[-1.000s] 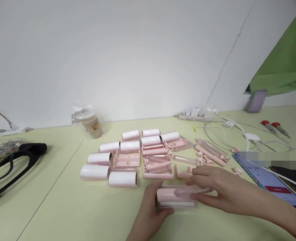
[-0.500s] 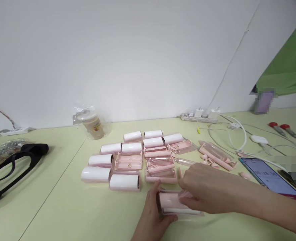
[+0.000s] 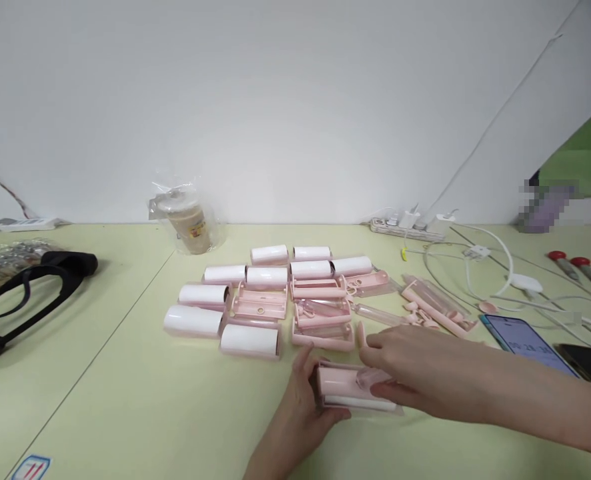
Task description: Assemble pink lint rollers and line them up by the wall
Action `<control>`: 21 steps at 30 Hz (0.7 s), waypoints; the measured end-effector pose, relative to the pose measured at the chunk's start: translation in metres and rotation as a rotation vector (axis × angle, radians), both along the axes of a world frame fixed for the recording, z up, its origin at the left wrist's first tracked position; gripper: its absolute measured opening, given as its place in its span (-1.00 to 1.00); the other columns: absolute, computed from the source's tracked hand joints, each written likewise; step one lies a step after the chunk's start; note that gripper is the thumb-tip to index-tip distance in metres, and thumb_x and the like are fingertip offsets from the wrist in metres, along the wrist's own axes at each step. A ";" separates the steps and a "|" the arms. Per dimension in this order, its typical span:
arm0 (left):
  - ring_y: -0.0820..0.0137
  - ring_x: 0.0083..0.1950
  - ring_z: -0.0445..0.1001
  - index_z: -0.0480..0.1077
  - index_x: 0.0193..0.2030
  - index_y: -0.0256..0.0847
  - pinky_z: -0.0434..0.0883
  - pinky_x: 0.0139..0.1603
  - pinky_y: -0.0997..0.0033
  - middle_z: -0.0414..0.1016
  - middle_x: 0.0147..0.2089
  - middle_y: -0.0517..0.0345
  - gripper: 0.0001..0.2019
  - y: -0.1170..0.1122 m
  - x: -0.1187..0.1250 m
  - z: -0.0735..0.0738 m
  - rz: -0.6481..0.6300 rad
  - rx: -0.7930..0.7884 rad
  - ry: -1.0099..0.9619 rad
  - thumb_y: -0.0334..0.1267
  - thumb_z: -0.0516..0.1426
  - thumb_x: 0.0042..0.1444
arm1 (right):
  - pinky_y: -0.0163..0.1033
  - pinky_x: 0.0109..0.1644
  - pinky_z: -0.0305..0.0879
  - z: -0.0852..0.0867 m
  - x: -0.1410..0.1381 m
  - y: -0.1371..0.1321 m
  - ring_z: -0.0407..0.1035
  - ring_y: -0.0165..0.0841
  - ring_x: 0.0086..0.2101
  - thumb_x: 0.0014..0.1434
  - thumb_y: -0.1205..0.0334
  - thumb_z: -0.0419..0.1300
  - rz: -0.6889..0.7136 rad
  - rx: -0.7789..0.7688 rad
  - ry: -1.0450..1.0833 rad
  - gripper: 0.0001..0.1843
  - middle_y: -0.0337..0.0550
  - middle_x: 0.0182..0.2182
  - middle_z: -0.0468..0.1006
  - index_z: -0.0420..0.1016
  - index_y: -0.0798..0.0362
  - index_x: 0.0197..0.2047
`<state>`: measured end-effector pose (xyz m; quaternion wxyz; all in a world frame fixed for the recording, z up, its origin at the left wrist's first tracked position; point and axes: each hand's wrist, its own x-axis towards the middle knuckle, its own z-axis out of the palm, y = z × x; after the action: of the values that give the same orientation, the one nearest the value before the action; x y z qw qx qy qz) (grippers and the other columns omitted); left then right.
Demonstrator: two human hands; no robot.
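My left hand (image 3: 299, 413) grips the left end of a pink lint-roller case (image 3: 343, 388) lying on the pale green table (image 3: 125, 400). My right hand (image 3: 415, 370) rests over the case's right side, fingers pinched on a clear plastic piece (image 3: 370, 378) on top of it. Just beyond lie several white paper rolls (image 3: 249, 340) and open pink case halves (image 3: 320, 313).
A wrapped drink cup (image 3: 188, 223) stands at the back. Black straps (image 3: 25, 293) lie at the left. Loose pink handles (image 3: 433, 307), a phone (image 3: 525, 340), a power strip (image 3: 410, 228), white cables (image 3: 495, 270) and two red-handled screwdrivers (image 3: 573, 265) lie to the right.
The view has tilted downwards. My right hand slid left along the case, bringing the clear piece onto its middle. My left hand keeps its hold on the case's end.
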<state>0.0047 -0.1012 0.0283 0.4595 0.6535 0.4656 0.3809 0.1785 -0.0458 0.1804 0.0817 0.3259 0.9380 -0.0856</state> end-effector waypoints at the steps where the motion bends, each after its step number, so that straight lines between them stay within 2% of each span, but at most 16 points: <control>1: 0.15 0.20 0.12 -0.01 0.08 -0.20 0.14 0.17 0.08 -0.06 0.22 -0.17 -0.40 0.000 0.000 0.000 0.000 0.005 0.000 -0.37 0.20 -0.08 | -0.33 -0.59 -0.01 0.000 -0.003 0.000 0.41 -0.27 -0.55 -0.01 0.35 0.13 -0.007 0.009 -0.027 -0.94 -0.16 -0.55 0.52 0.38 0.03 -0.48; 6: 0.24 0.12 0.24 -0.19 0.16 -0.16 0.24 0.11 0.17 0.14 0.10 -0.09 -0.27 -0.002 0.003 -0.001 -0.008 0.009 -0.071 -0.46 0.16 -0.07 | -0.33 -0.65 -0.17 -0.002 -0.016 -0.002 0.37 -0.29 -0.64 0.01 0.33 0.10 -0.124 0.026 -0.118 -0.83 -0.14 -0.68 0.48 0.40 0.07 -0.59; 9: 0.26 0.12 0.24 -0.20 0.16 -0.17 0.23 0.11 0.19 0.18 0.05 -0.05 -0.26 -0.001 0.003 -0.003 -0.003 0.015 -0.058 -0.47 0.16 -0.08 | -0.34 -0.62 -0.14 -0.008 -0.019 -0.006 0.39 -0.30 -0.60 0.00 0.36 0.08 -0.224 0.050 -0.073 -0.84 -0.13 -0.65 0.50 0.42 0.08 -0.55; 14: 0.26 0.09 0.26 -0.25 0.17 -0.19 0.24 0.10 0.20 0.17 0.05 -0.05 -0.25 -0.002 0.005 -0.008 0.037 0.047 -0.034 -0.42 0.15 -0.07 | -0.34 -0.58 -0.05 -0.016 -0.021 -0.012 0.39 -0.28 -0.55 0.05 0.30 0.03 -0.519 0.055 -0.015 -0.76 -0.11 -0.63 0.50 0.40 0.08 -0.58; 17: 0.25 0.05 0.28 -0.25 0.17 -0.19 0.26 0.06 0.19 0.19 0.01 -0.04 -0.23 -0.012 0.016 -0.011 0.189 0.040 -0.007 -0.42 0.15 -0.11 | -0.35 -0.57 -0.03 -0.018 -0.019 -0.014 0.37 -0.32 -0.56 0.07 0.28 0.01 -0.562 0.026 0.039 -0.72 -0.14 -0.64 0.49 0.39 0.06 -0.61; 21: 0.16 -0.01 0.27 -0.12 0.14 -0.19 0.22 0.04 0.06 0.24 -0.08 0.00 -0.30 -0.030 0.036 -0.013 0.456 0.007 0.109 -0.41 0.15 -0.13 | -0.36 -0.59 -0.06 -0.021 -0.017 -0.017 0.33 -0.35 -0.60 0.03 0.29 0.04 -0.542 0.051 0.024 -0.74 -0.18 -0.69 0.44 0.34 0.06 -0.65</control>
<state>0.0410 -0.1311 0.0150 0.3335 0.5526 0.6239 0.4407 0.1613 -0.0629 0.1597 0.0363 0.5661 0.8192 -0.0845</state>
